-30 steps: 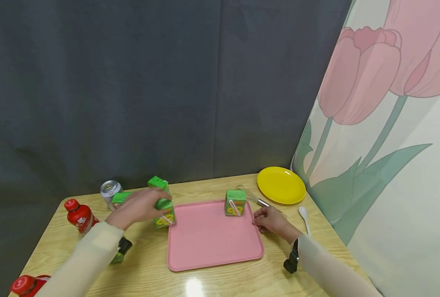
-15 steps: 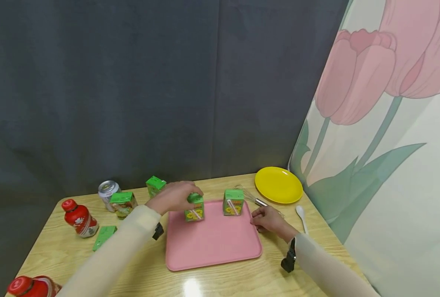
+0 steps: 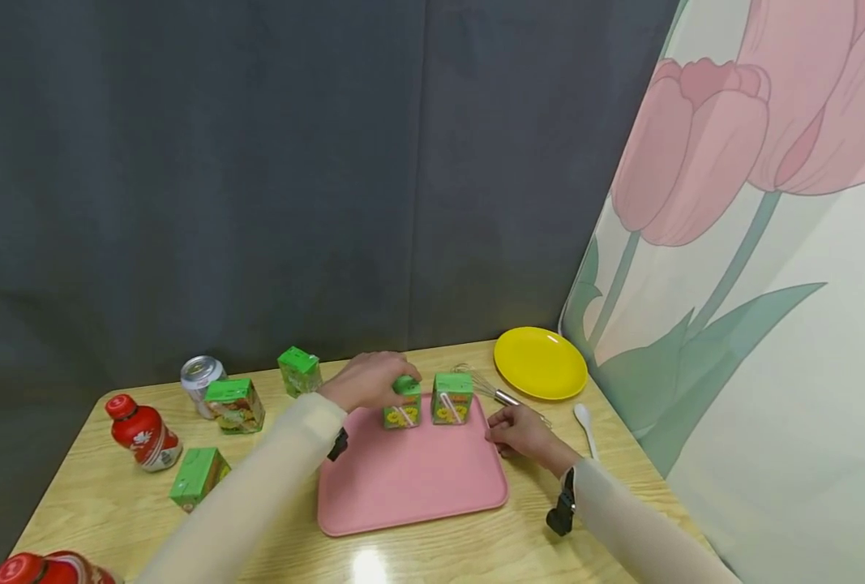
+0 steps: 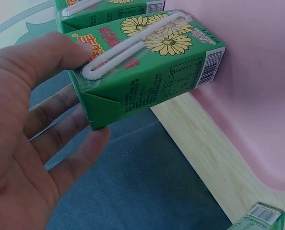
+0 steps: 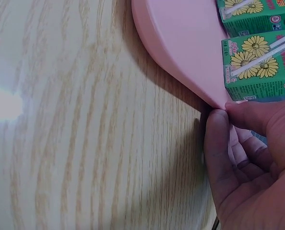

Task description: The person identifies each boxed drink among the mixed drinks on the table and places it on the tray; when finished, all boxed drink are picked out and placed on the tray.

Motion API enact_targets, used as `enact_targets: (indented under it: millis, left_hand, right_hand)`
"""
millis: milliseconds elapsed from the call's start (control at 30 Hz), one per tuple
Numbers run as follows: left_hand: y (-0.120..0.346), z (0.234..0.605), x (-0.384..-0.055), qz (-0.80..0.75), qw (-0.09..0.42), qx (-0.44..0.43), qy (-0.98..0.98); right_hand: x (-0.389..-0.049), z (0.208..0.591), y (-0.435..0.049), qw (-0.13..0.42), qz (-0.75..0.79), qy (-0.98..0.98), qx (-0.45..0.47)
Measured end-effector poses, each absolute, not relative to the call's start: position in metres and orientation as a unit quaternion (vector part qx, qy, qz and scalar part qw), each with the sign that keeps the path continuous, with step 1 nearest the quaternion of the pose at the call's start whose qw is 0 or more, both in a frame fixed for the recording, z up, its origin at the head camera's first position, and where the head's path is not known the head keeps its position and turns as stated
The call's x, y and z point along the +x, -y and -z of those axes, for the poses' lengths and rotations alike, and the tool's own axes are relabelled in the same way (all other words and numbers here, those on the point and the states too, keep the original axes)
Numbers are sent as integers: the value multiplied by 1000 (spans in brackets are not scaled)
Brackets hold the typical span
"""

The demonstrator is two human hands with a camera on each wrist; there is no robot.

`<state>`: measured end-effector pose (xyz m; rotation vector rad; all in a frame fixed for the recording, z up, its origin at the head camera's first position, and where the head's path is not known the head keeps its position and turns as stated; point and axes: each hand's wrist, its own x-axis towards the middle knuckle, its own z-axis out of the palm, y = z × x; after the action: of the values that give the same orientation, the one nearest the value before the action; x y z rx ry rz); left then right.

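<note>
My left hand (image 3: pixel 368 381) grips a green drink carton (image 4: pixel 147 62) by its upper end, thumb on the face with the straw. The carton is upright over the back of the pink tray (image 3: pixel 417 487). Close on its right stands a second drink carton (image 3: pixel 451 401), also with a white straw and yellow flowers. At the tray's right side, my right hand (image 3: pixel 523 431) pinches the rim between thumb and forefinger, as the right wrist view (image 5: pixel 224 108) shows. The far side of the held carton is hidden by the left fingers.
More drink cartons (image 3: pixel 235 405) stand left of the tray, with a silver can (image 3: pixel 202 381) and a red bottle (image 3: pixel 140 434). Another red bottle (image 3: pixel 53 568) is at the front left. To the right are a whisk (image 3: pixel 505 397), a yellow plate (image 3: pixel 540 363) and a white spoon (image 3: pixel 585 426).
My left hand has carried the drink carton from the tray's left edge rightward, close beside the standing carton. The right hand has kept its pinch on the rim.
</note>
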<state>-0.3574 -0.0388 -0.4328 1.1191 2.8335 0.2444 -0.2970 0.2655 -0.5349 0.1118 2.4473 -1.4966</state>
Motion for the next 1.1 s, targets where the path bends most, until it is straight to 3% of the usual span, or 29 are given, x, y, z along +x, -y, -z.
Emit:
enact_targets:
  millis: [600,1100]
  left_hand:
    - [46,434,-342,-115,50,319,-939]
    - [162,422,-268,-171,-79,203,-961]
  right_hand:
    - [-299,537,-269,139,524,-839,37]
    - [-302,541,-268,134,532,-835,46]
